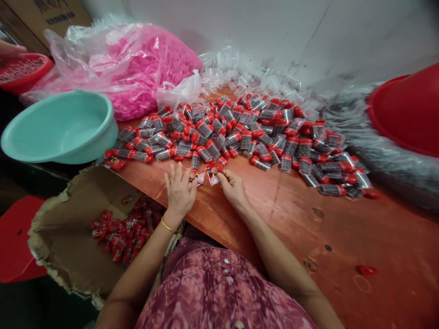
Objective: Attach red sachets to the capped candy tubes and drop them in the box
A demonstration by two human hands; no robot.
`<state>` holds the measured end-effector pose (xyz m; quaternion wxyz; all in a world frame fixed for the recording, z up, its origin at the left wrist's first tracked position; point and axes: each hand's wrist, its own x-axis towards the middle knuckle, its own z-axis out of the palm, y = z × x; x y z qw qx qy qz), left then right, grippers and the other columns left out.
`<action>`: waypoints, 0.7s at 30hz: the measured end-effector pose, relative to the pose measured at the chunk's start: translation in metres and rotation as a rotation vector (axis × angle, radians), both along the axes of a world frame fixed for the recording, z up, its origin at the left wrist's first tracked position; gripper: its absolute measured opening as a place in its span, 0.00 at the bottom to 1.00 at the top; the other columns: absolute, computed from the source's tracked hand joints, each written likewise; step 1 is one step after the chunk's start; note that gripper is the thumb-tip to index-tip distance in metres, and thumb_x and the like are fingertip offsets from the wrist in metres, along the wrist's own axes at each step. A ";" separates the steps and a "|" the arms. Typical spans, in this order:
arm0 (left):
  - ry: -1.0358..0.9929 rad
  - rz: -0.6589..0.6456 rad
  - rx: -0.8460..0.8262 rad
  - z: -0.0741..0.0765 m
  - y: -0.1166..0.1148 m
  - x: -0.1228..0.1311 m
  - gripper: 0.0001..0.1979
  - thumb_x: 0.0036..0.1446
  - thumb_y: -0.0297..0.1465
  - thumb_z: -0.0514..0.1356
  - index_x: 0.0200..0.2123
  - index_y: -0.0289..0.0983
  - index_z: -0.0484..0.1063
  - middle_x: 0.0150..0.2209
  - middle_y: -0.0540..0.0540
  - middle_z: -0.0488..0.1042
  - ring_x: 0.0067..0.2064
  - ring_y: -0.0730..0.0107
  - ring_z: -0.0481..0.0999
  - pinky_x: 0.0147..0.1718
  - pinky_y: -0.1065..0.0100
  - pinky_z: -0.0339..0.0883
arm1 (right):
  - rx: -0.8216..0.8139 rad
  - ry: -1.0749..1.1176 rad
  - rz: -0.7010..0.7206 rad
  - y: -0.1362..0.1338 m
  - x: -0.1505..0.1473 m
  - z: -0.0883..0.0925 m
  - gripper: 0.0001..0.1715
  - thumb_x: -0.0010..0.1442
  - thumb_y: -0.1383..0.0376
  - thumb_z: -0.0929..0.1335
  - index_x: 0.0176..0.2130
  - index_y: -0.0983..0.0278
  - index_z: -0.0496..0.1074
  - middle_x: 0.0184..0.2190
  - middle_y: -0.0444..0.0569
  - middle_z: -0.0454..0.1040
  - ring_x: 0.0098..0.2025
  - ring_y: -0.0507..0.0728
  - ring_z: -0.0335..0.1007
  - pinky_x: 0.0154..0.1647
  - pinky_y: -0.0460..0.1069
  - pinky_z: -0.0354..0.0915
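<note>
A worn red bench point(308, 237) against a grey wall: my right hand point(233, 186) pinches a red packet point(215, 169) near the front edge, just before the vial heap point(247, 137); my left hand point(179, 189) lies open, fingers on another. I judge a loose pinch could drop it off the edge.

Looked like a small packing workshop, piecework by hand. Bare wooden table point(308, 228) carried a big heap of red-capped vials point(240, 132). Behind the heap sat a bag of pink parts point(144, 64) and loose clear sleeves point(247, 77). Left of the heap: teal basin point(61, 128), and below the table edge a torn carton point(68, 228) of finished packs point(123, 233). Red tub point(408, 114) to the heap's right.
</note>
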<state>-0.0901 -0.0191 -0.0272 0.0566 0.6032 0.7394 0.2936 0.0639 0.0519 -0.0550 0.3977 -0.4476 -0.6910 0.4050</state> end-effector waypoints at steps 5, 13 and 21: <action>-0.705 -0.106 -0.147 0.017 0.001 0.022 0.18 0.53 0.43 0.56 0.26 0.35 0.75 0.25 0.48 0.76 0.30 0.67 0.74 0.32 0.68 0.67 | 0.193 -0.157 0.020 -0.021 0.008 0.009 0.19 0.62 0.58 0.57 0.24 0.61 0.63 0.19 0.44 0.65 0.23 0.52 0.60 0.25 0.46 0.57; -1.428 0.177 -0.315 0.008 -0.017 0.047 0.20 0.33 0.43 0.69 0.26 0.33 0.74 0.20 0.50 0.73 0.20 0.77 0.69 0.17 0.77 0.60 | 0.191 -0.167 0.040 -0.053 0.010 0.006 0.18 0.64 0.59 0.58 0.27 0.62 0.66 0.22 0.46 0.69 0.26 0.52 0.64 0.28 0.46 0.61; -1.540 0.206 -0.262 0.014 -0.012 0.049 0.18 0.31 0.38 0.71 0.23 0.32 0.73 0.19 0.53 0.72 0.20 0.79 0.68 0.20 0.76 0.62 | 0.077 -0.222 0.175 -0.039 0.030 0.022 0.22 0.66 0.60 0.54 0.28 0.63 0.68 0.23 0.45 0.69 0.26 0.52 0.64 0.29 0.46 0.61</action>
